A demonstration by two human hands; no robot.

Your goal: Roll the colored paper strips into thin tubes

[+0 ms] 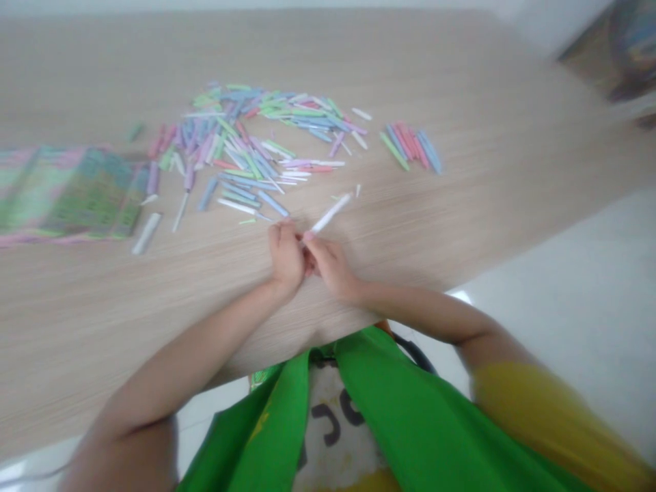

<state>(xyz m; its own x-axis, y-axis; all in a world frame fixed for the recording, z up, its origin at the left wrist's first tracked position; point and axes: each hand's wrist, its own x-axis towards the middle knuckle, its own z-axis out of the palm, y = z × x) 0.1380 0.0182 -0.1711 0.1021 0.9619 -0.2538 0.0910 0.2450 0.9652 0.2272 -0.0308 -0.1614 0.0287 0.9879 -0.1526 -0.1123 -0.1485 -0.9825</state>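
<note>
Pinching a white stick (333, 212), the right hand (333, 268) grips its near end (left hand (287, 256): grip unclear).

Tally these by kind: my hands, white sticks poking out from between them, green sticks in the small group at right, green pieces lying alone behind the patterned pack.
Hands (left hand, right hand): 2
White stick: 1
Green stick: 1
Lone green piece: 1
Total: 5
</note>
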